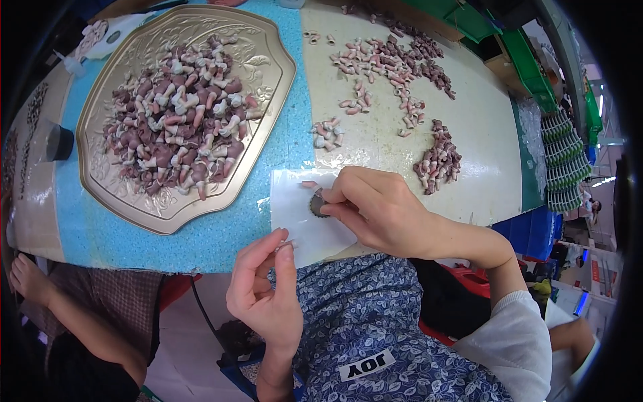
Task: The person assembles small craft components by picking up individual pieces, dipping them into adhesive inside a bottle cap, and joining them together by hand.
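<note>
My right hand (382,204) is closed in a pinch over a dark round cap-like dish (317,206) on a white sheet (295,218). Whatever lies between those fingertips is too hidden to name. One small pink piece (309,184) rests on the sheet just beyond the dish. Low at the sheet's near edge, my left hand (264,288) pinches a tiny pale piece (284,245) between thumb and forefinger.
A gold embossed tray (268,74) heaped with small maroon, pink and white moulded pieces (177,120) stands at left. Loose clusters of similar pieces (439,157) lie on the board at right. Another person's hand (32,278) is at far left. Green bins (529,70) line the right back.
</note>
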The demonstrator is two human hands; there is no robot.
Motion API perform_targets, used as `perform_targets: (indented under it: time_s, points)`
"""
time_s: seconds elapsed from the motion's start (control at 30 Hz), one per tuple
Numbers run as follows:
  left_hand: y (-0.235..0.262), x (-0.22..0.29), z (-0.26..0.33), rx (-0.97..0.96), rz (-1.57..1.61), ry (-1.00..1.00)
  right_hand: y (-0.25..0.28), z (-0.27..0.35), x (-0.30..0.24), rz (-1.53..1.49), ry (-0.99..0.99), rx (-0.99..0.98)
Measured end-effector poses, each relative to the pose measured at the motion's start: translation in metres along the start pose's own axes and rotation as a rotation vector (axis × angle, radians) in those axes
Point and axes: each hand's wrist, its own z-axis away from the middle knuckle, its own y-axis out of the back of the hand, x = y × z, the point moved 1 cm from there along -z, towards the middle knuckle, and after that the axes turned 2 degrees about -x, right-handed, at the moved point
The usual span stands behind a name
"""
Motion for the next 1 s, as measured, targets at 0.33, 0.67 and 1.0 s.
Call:
perform_targets:
  time_s: [0.33,0.67,1.0]
  points:
    - [-0.005,-0.006,-0.005,-0.003,0.074,-0.084,-0.003,-0.004,-0.006,0.094,-0.003,-0.013]
    - [-0.011,-0.006,-0.011,-0.011,-0.053,-0.186,0.009,-0.005,-0.014,0.077,-0.043,-0.072]
    - [-0.021,-0.001,-0.010,-0.136,0.192,-0.050,0.025,0.014,-0.026,-0.275,-0.162,0.061]
